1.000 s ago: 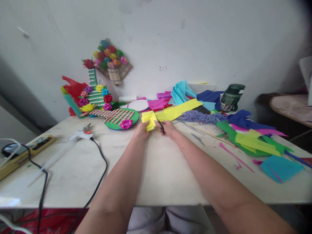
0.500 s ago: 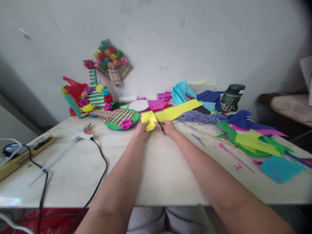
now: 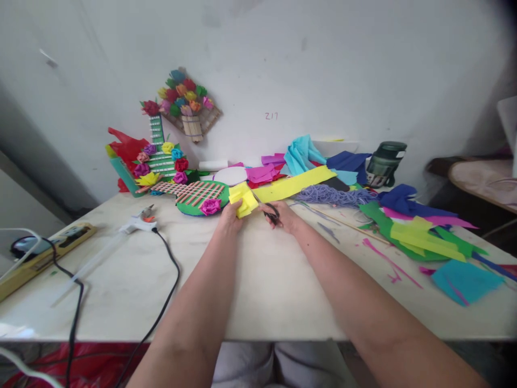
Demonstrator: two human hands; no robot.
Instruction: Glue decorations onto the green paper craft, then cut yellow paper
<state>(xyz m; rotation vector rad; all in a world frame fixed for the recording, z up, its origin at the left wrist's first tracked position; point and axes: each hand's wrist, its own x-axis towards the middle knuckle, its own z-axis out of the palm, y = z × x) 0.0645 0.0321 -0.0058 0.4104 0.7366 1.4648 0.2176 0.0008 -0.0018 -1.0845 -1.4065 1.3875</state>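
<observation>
My left hand [image 3: 231, 216] pinches a folded piece of yellow paper [image 3: 242, 199] just above the white table [image 3: 258, 280]. My right hand [image 3: 281, 214] is closed round black-handled scissors [image 3: 270, 212], whose blades point left into the paper's right edge. Both hands meet near the table's middle, a little in front of a long yellow paper strip [image 3: 294, 183].
A green round woven craft with a pink flower [image 3: 200, 196] lies just left of my hands. A glue gun [image 3: 135, 222] with a black cord and a power strip [image 3: 44, 253] sit at the left. Coloured paper scraps [image 3: 420, 231], purple yarn [image 3: 333, 193] and a dark green jar [image 3: 385, 161] fill the right.
The yellow paper has turned and shifted slightly left in my left hand. My right hand has swung the scissors lower, so their black handles now show more.
</observation>
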